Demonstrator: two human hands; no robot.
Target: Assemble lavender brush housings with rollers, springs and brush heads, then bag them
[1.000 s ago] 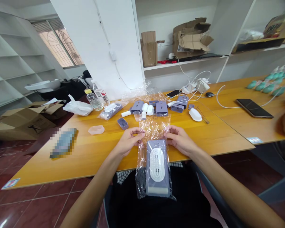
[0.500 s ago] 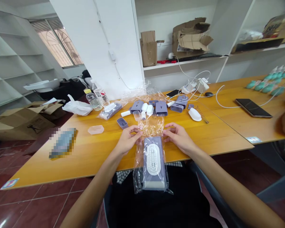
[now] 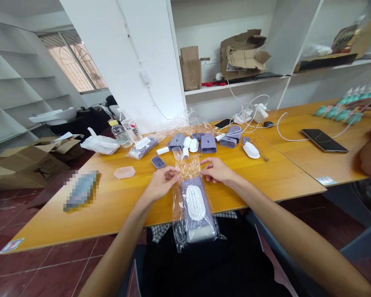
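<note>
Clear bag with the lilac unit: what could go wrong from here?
The clear plastic bag hangs past the front edge of the table with the lilac unit in its lower end. The left hand seems to pinch only its top, the right hand is at the other edge, so it could slip toward the tile floor. Tugging might also knock the small lilac tray or clear plastic cup just beyond.

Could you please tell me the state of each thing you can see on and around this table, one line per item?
clear plastic bag, held up, hanging past the table edge
purple-grey case, inside the bag
left hand, pinching the bag's upper part
right hand, open, beside the bag
smartphone, lying flat, screen dark
water bottle, upright, capped
white carrier bag, crumpled
cardboard box, torn open, on a shelf
</note>
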